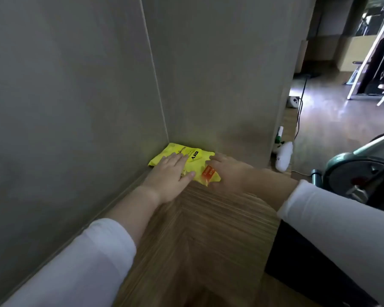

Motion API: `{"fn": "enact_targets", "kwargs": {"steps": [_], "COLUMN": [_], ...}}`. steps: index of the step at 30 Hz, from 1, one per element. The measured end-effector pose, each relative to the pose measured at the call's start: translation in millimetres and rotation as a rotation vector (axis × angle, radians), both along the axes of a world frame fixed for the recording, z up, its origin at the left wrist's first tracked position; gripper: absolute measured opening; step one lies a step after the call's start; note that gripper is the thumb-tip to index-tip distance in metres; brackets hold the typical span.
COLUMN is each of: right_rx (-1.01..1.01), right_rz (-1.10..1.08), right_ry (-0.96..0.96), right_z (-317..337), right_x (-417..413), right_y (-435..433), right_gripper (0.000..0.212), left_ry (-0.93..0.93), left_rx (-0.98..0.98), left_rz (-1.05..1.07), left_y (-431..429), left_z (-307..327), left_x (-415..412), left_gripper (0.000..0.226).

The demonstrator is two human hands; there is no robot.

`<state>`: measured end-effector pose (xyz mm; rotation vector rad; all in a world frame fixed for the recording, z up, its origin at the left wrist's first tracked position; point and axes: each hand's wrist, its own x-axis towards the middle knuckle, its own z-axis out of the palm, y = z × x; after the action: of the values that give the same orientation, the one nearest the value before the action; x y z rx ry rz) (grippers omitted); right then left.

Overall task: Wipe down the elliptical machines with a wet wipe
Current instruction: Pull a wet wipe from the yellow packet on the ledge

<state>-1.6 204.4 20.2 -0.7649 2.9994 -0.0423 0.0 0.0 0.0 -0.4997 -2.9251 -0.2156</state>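
Head view: flat yellow plastic wet-wipe packet (197,167) with a black oval label (194,155) and an orange sticker (208,173), lying in the far corner of a brown striped wooden surface (208,218), pushed up against the grey wall panels (75,85) on the left and at the far side

Left hand (169,176) palm down on the left half of the packet, fingers straight and pressed close together, pointing far, thumb stretched out to the right across the yellow plastic

Right hand (228,171) at the packet's right edge, fingers bent onto the far right corner, thumb down by the near corner beside the orange sticker; a true pinch or mere touch cannot be told

White sleeve (87,262) on the left forearm, pushed back from the wrist; another white sleeve (341,218) on the right arm

To the right, beyond the edge of the wooden surface, on the floor: grey-green rounded flywheel housing of an elliptical machine (350,171), well apart from the packet; left of it, a white oblong object (284,157), too blurred to name; farther off, a thin black cable (300,103) trailing across the shiny floor
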Motion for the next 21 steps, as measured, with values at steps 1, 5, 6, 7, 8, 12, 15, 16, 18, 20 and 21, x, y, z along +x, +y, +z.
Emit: {"fn": "enact_targets", "kwargs": {"steps": [1,5,6,7,8,12,15,16,18,20,21], "right_rx": [0.016,0.001,0.007,0.009,0.004,-0.032,-0.072,-0.083,-0.118,-0.151,-0.153], "right_rz": [0.002,-0.013,-0.014,-0.012,-0.018,-0.029,-0.035,-0.036,-0.032,-0.031,-0.038], "right_ry": [-0.002,-0.032,-0.030,-0.021,-0.017,0.028,0.054,0.044,0.030,0.029,0.037], "right_z": [-2.1,-12.4,-15.3,-18.3,-20.3,-31.2,-36.3,-36.3,-36.0,-35.0,-34.2], "right_x": [-2.1,-11.1,-14.5,-18.7,-22.7,-32.0,-38.5,-41.1,-47.9,-52.6,-54.7], "right_y": [-1.6,-4.4,-5.6,-6.1,-7.1,-9.9,-12.2,-13.2,-15.0,-17.2,-18.6], "right_gripper": [0.073,0.070,0.069,0.069,0.069,0.067,0.067,0.068,0.067,0.065,0.064], "left_ry": [-0.017,-0.045,-0.046,-0.051,-0.055,-0.080,-0.031,-0.008,0.046,0.121,0.159], "left_rx": [-0.002,0.011,0.016,0.025,0.033,0.071,0.152,0.192,0.236,0.275,0.331], "left_rz": [0.006,0.025,0.028,0.028,0.024,-0.041,-0.078,-0.089,-0.113,-0.130,-0.111], "left_y": [2.5,10.6,11.7,11.0,9.6,7.3,4.1,3.5,1.4,-0.7,-1.5], "left_z": [-2.3,-10.3,-12.6,-14.5,-15.4,-23.3,-29.4,-29.9,-31.7,-33.3,-32.5], "left_x": [-4.8,-28.6,-35.1,-42.2,-49.2,-65.1,-74.8,-76.2,-78.9,-81.7,-81.8], "left_gripper": [0.065,0.063,0.063,0.063,0.063,0.061,0.052,0.048,0.043,0.037,0.033]}}
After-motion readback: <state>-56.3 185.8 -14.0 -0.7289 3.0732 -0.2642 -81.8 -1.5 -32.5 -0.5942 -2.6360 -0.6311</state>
